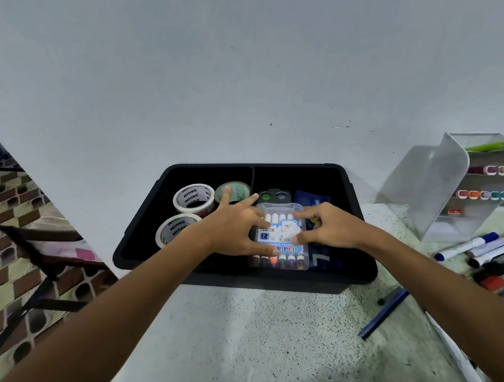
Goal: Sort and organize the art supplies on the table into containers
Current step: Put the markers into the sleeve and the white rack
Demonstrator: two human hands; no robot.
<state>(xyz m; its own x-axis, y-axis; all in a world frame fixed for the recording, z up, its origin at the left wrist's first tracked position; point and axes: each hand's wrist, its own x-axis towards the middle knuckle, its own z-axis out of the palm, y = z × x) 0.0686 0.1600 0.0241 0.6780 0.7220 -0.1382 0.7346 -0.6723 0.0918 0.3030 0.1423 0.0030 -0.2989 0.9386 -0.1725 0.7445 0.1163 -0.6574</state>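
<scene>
Against a pale wall, a speckled table [258, 329] is carrying a black bin [144, 241]. Inside its right half (tape rolls [194, 198] sitting left), the left hand [232, 226] and right hand [329, 225] are pinching a pen box [280, 237], probably settling it; next comes letting go, then gathering the markers [496, 249] lying right of the bin.

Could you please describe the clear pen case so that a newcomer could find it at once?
Look in the black bin against the wall. Both hands hold the clear pen case there; unlike the tape rolls left of it, it is flat with a bear label.
</scene>
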